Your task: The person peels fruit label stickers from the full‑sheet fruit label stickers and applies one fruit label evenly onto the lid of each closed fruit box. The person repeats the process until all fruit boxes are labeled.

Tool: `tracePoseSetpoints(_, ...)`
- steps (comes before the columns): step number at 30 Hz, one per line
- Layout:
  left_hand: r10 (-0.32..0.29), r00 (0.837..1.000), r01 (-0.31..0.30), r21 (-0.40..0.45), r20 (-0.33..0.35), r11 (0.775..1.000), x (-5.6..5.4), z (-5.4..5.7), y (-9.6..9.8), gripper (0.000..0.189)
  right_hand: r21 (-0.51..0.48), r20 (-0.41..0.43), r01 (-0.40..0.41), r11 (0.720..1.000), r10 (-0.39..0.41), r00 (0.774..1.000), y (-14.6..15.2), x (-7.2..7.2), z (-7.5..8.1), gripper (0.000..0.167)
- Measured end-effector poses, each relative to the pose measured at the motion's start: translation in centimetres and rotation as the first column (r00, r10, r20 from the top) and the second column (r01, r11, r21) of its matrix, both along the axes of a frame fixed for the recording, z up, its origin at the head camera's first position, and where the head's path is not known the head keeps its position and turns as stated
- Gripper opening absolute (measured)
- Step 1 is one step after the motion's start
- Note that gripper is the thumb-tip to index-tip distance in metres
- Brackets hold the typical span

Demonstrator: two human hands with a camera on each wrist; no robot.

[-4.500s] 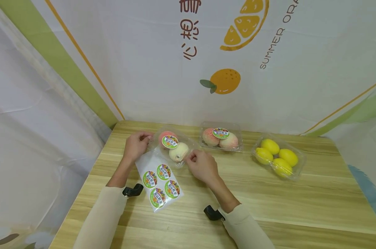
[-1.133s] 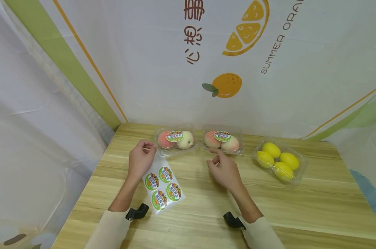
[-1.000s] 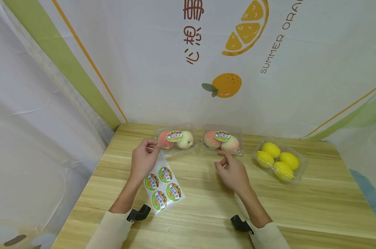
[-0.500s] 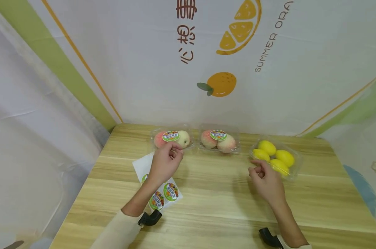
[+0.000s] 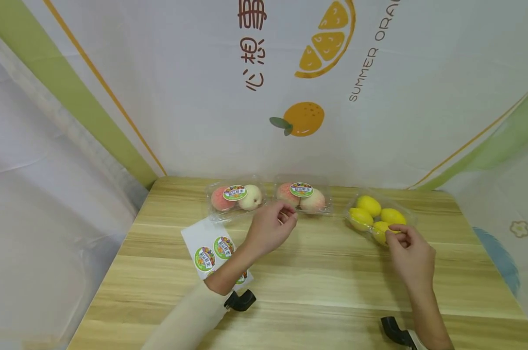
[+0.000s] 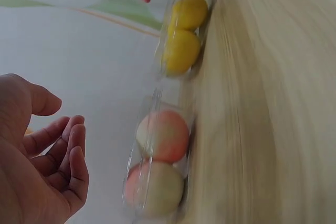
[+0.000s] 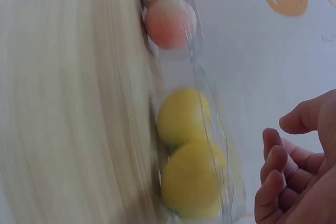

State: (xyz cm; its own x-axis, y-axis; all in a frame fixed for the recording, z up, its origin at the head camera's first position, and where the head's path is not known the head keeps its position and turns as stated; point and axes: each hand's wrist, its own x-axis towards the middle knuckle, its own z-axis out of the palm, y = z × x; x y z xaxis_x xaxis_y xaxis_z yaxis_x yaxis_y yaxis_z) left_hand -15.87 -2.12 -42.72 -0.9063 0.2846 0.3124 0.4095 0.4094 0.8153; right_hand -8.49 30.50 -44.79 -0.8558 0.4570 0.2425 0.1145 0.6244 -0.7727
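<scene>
Four yellow lemons (image 5: 368,206) sit in a clear plastic box (image 5: 390,200) at the right of the row, under the loosely bent fingers of the right hand (image 5: 411,256), which holds nothing and is apart from the box, its thumb away from the fingers. Beside it, a clear middle box (image 5: 317,181) contains two pink-and-cream peaches (image 5: 313,200), with a round label (image 5: 301,189) on top; the left hand (image 5: 270,228) hangs in front, relaxed and grasping nothing. A clear left box (image 5: 215,183) contains one pink and one pale peach beneath a matching label. Nearer the person, a white sticker sheet (image 5: 195,233) lies partly hidden by the left forearm. All rest on a wood-grain table (image 5: 333,291), the boxes along its far edge, before a white backdrop (image 5: 202,97) printed with oranges and lettering; pale draped cloth (image 5: 36,194) hangs at the left.
</scene>
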Motion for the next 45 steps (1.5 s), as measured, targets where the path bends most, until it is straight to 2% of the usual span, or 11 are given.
tracePoseSetpoints(6,-0.080,0.994,0.081,-0.013,0.072,0.997,0.1,-0.4,3.4,0.010,-0.055,0.055,0.124,0.991,-0.121,0.991,2.1,0.2,-0.2,0.027)
tracePoseSetpoints(12,-0.128,0.980,0.134,-0.035,0.152,0.990,0.4,-2.0,6.5,0.014,-0.106,0.135,0.200,0.974,-0.185,0.973,4.2,0.3,-0.8,0.033)
tracePoseSetpoints(15,-0.145,0.965,0.153,-0.020,0.218,0.988,0.6,-3.0,7.7,0.016,-0.118,0.178,0.221,0.968,-0.199,0.964,4.9,0.4,-1.2,0.037)
tracePoseSetpoints(19,-0.140,0.953,0.149,-0.015,0.270,0.989,0.4,-3.9,9.0,0.024,-0.103,0.236,0.239,0.966,-0.210,0.949,5.4,0.5,-1.8,0.043)
tracePoseSetpoints(24,-0.117,0.957,0.137,-0.057,0.265,0.989,-0.4,-5.3,10.3,0.036,-0.096,0.316,0.214,0.972,-0.174,0.933,5.9,0.4,-2.3,0.052)
tracePoseSetpoints(28,-0.095,0.975,0.119,-0.110,0.199,0.987,-2.0,-8.7,11.6,0.038,-0.122,0.349,0.185,0.975,-0.132,0.928,6.0,0.4,-2.6,0.057)
tracePoseSetpoints(32,-0.088,0.977,0.114,-0.125,0.196,0.986,-3.3,-11.7,12.7,0.039,-0.144,0.355,0.163,0.976,-0.103,0.929,5.8,0.4,-2.5,0.059)
tracePoseSetpoints(34,-0.091,0.974,0.119,-0.128,0.207,0.985,-3.6,-12.2,13.0,0.039,-0.149,0.348,0.152,0.977,-0.092,0.933,5.8,0.4,-2.4,0.058)
tracePoseSetpoints(36,-0.098,0.973,0.127,-0.133,0.209,0.983,-3.7,-12.1,13.1,0.040,-0.155,0.343,0.143,0.978,-0.082,0.936,5.7,0.4,-2.3,0.058)
tracePoseSetpoints(42,-0.105,0.966,0.139,-0.135,0.235,0.981,-3.6,-11.4,13.3,0.041,-0.206,0.350,0.123,0.971,-0.044,0.936,5.8,0.3,-2.1,0.059)
tracePoseSetpoints(45,-0.090,0.968,0.125,-0.138,0.232,0.983,-3.6,-11.5,13.7,0.041,-0.214,0.357,0.107,0.971,-0.024,0.934,6.0,0.2,-2.1,0.059)
